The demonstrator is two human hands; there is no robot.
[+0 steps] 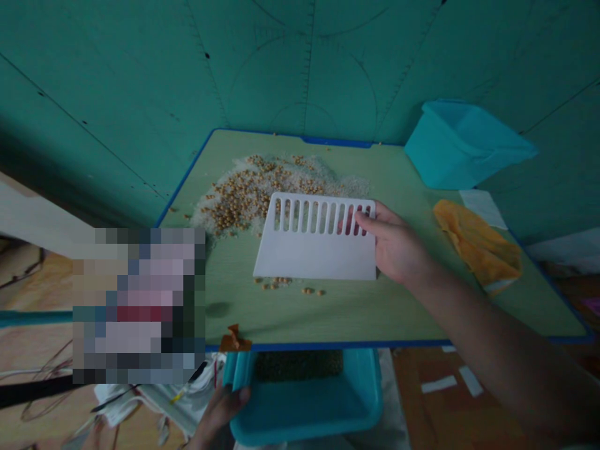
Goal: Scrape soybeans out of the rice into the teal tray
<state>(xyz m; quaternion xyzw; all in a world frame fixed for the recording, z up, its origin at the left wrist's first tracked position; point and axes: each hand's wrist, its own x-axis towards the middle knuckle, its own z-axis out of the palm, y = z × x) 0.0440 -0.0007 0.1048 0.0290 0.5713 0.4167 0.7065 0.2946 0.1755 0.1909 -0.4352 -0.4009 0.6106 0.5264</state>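
Note:
My right hand (396,247) grips the right end of a white slotted plastic scraper (314,247), which stands on the green table (356,312) just in front of a spread of white rice mixed with tan beans (253,187). A few loose beans (285,284) lie on the near side of the scraper. My left hand (220,409) holds the left rim of a teal plastic tub (309,403) below the table's near blue edge; the tub holds dark grains.
A second teal container (462,144) lies tipped at the table's back right. An orange cloth (478,244) rests near the right edge. A small orange scrap (234,340) sits on the front edge. Green walls close in behind.

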